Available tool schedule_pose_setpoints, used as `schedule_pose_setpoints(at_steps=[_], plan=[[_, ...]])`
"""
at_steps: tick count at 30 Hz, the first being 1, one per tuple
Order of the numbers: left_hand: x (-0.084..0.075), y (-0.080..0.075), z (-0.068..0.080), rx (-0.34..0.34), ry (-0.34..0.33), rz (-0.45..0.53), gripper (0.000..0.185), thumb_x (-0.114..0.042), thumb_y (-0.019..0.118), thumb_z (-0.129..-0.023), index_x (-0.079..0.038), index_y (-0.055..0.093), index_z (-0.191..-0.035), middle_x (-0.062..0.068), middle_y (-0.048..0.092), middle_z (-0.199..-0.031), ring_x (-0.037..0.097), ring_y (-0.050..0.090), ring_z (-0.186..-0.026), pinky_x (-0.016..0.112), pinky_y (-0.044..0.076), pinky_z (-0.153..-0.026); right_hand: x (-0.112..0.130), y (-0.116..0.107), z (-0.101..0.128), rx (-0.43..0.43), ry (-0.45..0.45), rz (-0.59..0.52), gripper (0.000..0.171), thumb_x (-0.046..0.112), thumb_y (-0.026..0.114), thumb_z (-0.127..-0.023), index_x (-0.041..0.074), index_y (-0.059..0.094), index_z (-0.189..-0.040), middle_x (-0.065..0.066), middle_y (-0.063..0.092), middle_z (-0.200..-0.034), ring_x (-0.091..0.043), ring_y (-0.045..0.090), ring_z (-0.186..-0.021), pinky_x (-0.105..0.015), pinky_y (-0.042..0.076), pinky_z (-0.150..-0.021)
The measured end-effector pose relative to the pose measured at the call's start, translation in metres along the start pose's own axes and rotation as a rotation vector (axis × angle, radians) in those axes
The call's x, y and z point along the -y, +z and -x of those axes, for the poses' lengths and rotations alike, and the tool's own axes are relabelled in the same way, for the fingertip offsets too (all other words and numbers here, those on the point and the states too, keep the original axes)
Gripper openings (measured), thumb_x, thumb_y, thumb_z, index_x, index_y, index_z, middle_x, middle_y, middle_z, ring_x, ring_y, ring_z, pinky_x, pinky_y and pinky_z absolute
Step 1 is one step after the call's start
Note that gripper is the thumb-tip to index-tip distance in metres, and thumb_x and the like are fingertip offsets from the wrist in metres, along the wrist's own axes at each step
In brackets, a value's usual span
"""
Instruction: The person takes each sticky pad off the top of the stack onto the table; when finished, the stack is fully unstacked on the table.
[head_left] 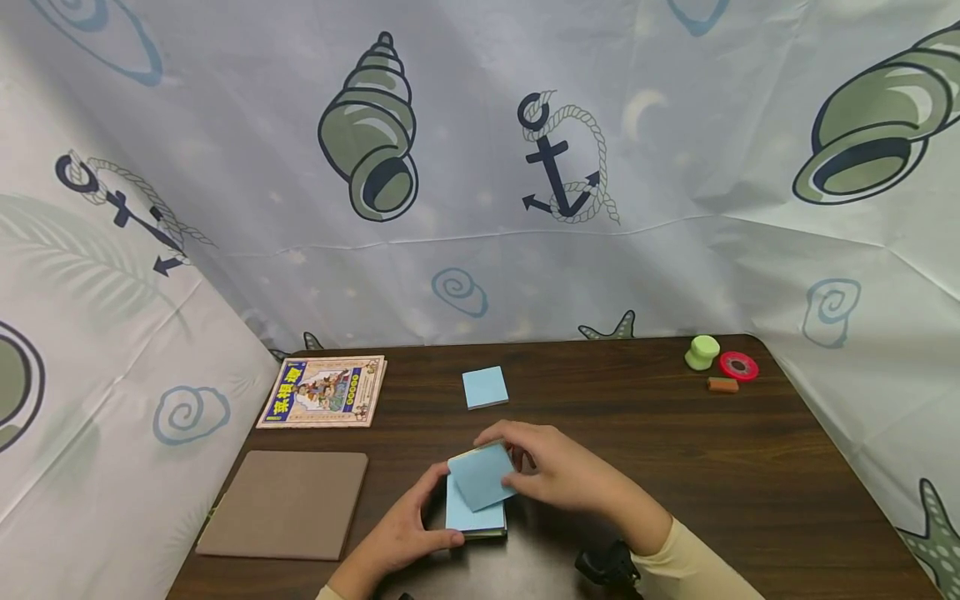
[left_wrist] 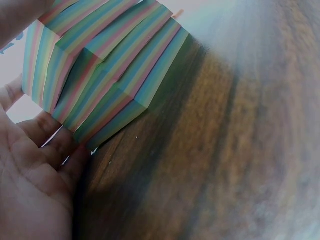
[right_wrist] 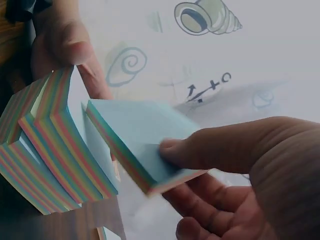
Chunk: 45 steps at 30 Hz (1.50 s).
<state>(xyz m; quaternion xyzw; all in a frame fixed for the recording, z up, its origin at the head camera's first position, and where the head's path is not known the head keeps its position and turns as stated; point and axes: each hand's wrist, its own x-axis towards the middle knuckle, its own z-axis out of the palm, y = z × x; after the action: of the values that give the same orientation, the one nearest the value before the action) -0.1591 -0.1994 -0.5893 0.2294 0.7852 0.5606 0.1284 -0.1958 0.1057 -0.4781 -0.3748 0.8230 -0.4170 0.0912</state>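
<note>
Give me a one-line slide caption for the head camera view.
Right hand lifts a slab of sticky notes off the pad steadied by the left hand on a dark wooden table.

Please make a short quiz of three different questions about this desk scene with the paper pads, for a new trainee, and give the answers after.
1. True or false: the right hand pinches a chunk of sticky notes lifted off the stack.
2. Which thing lies alone near the middle of the table, behind both hands? A) a blue note pad B) a red tape roll C) a brown folder
3. Fill in: the left hand rests against the ______ side of the stack.

Key
1. True; thumb on top and fingers beneath, as the right wrist view shows.
2. A, the blue note pad. The tape roll is at the far right corner, the brown folder at the left.
3. Left.
</note>
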Motion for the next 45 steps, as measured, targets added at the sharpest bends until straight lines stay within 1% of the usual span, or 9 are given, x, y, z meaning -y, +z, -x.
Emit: schedule_pose_setpoints(at_steps=[11,17,24,27,31,34,36,39,45], plan=[[0.003,0.0,-0.001,0.011,0.016,0.01,0.086,-0.016,0.091,-0.088,-0.026,0.043,-0.159,0.009,0.05,-0.16,0.011,0.05,-0.14,0.019,0.034,-0.117,-0.009,0.001,-0.003,-0.181,-0.047,-0.202,0.046,0.002,0.069,-0.105,0.024,0.06,-0.144,-0.008,0.075,-0.127,-0.011,0.076,-0.086,-0.029,0.059,-0.062],[0.004,0.0,-0.002,0.034,0.09,0.041,0.091,-0.013,0.092,-0.087,-0.007,0.04,-0.161,0.011,0.055,-0.154,0.014,0.052,-0.136,0.019,0.034,-0.116,-0.034,0.006,-0.007,-0.313,-0.042,-0.326,0.024,0.004,0.066,-0.107,0.015,0.069,-0.128,-0.015,0.069,-0.128,-0.016,0.073,-0.077,-0.039,0.063,-0.061],[0.004,0.0,-0.002,0.047,0.122,0.012,0.095,-0.012,0.095,-0.084,-0.004,0.039,-0.161,0.009,0.058,-0.151,0.012,0.053,-0.133,0.019,0.036,-0.115,-0.079,0.009,-0.009,-0.397,0.089,-0.458,0.02,0.016,0.068,-0.109,0.015,0.077,-0.126,-0.013,0.07,-0.13,-0.027,0.073,-0.072,-0.053,0.064,-0.069],[0.002,0.001,-0.002,0.05,0.086,0.009,0.098,-0.01,0.095,-0.082,-0.005,0.038,-0.161,0.009,0.058,-0.15,0.012,0.055,-0.13,0.02,0.037,-0.113,-0.101,0.012,-0.007,-0.421,0.104,-0.549,0.026,0.013,0.068,-0.108,0.008,0.074,-0.134,-0.019,0.067,-0.14,-0.03,0.075,-0.08,-0.054,0.065,-0.073],[0.002,0.002,-0.002,0.05,0.059,0.0,0.097,-0.01,0.095,-0.083,-0.006,0.038,-0.161,0.008,0.058,-0.15,0.012,0.056,-0.13,0.02,0.038,-0.113,-0.126,0.015,-0.003,-0.475,0.099,-0.647,0.039,0.006,0.07,-0.106,0.0,0.065,-0.144,-0.023,0.058,-0.155,-0.016,0.072,-0.121,-0.045,0.066,-0.086],[0.001,0.001,-0.003,0.038,0.044,-0.013,0.095,-0.014,0.094,-0.085,-0.009,0.039,-0.162,0.006,0.057,-0.152,0.012,0.055,-0.131,0.02,0.037,-0.114,-0.138,0.011,-0.004,-0.529,0.098,-0.593,0.047,0.002,0.072,-0.103,0.001,0.062,-0.149,-0.022,0.055,-0.157,-0.005,0.062,-0.122,-0.025,0.061,-0.088],[0.0,0.001,-0.004,0.028,0.042,-0.022,0.094,-0.016,0.094,-0.085,-0.01,0.039,-0.162,0.005,0.056,-0.152,0.013,0.055,-0.131,0.021,0.037,-0.114,-0.142,0.008,-0.006,-0.568,0.102,-0.501,0.049,0.0,0.073,-0.102,0.003,0.063,-0.15,-0.022,0.057,-0.153,-0.007,0.059,-0.104,-0.016,0.052,-0.083],[0.0,0.0,-0.004,0.017,0.041,-0.032,0.094,-0.018,0.094,-0.086,-0.011,0.039,-0.162,0.005,0.056,-0.152,0.014,0.055,-0.131,0.021,0.037,-0.114,-0.144,0.006,-0.009,-0.616,0.121,-0.386,0.046,0.0,0.075,-0.1,0.003,0.066,-0.146,-0.022,0.06,-0.142,-0.013,0.048,-0.088,-0.016,0.045,-0.074],[0.001,0.001,-0.002,0.019,0.006,-0.04,0.094,-0.022,0.094,-0.086,-0.015,0.039,-0.162,0.003,0.055,-0.153,0.014,0.054,-0.132,0.02,0.036,-0.114,-0.146,0.01,-0.009,-0.631,0.219,-0.231,0.038,0.001,0.075,-0.101,0.005,0.072,-0.138,-0.016,0.064,-0.144,-0.021,0.063,-0.117,-0.019,0.054,-0.091]])
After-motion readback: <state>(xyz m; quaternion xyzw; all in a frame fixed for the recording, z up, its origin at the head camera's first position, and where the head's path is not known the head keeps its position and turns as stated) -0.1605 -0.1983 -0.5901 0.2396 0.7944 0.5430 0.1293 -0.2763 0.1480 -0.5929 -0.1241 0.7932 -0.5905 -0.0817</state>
